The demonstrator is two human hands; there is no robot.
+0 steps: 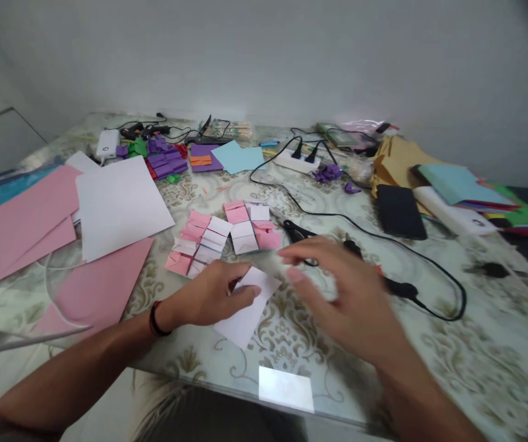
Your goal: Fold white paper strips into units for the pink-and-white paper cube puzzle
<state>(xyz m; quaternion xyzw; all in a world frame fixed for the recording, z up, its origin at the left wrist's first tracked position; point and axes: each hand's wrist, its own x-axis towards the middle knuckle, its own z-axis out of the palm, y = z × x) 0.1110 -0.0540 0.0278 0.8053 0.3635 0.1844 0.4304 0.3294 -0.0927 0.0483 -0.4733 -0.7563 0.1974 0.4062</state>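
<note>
My left hand (213, 293) has its thumb over a small white sheet of paper (244, 313), with the fingers tucked behind it, just above the tabletop near the front edge. To the right of that sheet, my right hand (342, 294) is raised and slightly blurred, thumb and fingers apart, holding nothing. Beyond both hands lie folded pink and white paper pieces (199, 236) in one group and a second group of folded pieces (251, 227) beside it. Black-handled scissors (298, 232) rest behind my right hand, partly covered by it.
Pink sheets (24, 215) and a large white sheet (119, 205) cover the left. Purple folded pieces (167, 161) lie at the back. A black cable (351, 216) runs from a white power strip (298, 161) to the right, past a black box-like item (401, 212).
</note>
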